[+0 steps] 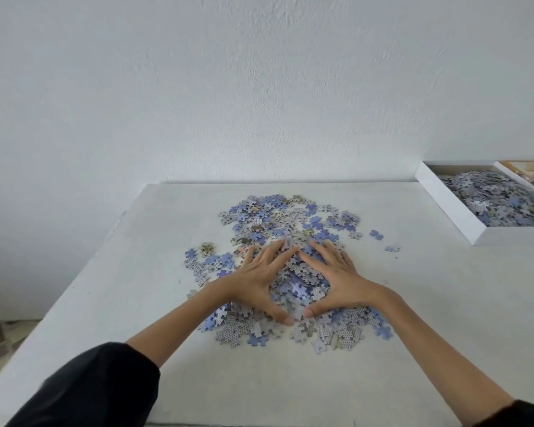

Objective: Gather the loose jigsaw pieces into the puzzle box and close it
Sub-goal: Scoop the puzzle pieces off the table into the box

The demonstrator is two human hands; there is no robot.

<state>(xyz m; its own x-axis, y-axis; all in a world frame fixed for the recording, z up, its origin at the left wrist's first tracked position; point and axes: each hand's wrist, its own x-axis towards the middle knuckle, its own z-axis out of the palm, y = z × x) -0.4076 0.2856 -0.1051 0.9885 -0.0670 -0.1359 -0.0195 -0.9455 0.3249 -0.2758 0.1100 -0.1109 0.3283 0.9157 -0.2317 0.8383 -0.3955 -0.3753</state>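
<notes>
A spread of loose blue and grey jigsaw pieces (278, 223) covers the middle of the white table (429, 303). My left hand (256, 275) and my right hand (339, 278) lie flat on the pile with straight fingers. Their fingertips and thumbs nearly meet, ringing a small heap of pieces (299, 288) between them. The white puzzle box (450, 208) stands open at the far right and holds many pieces. A strip of printed lid (530, 174) shows beyond the box at the frame's edge.
Two stray pieces (376, 234) lie between the pile and the box. A white wall rises right behind the table's far edge. The table's left edge drops to a floor with something green at the lower left.
</notes>
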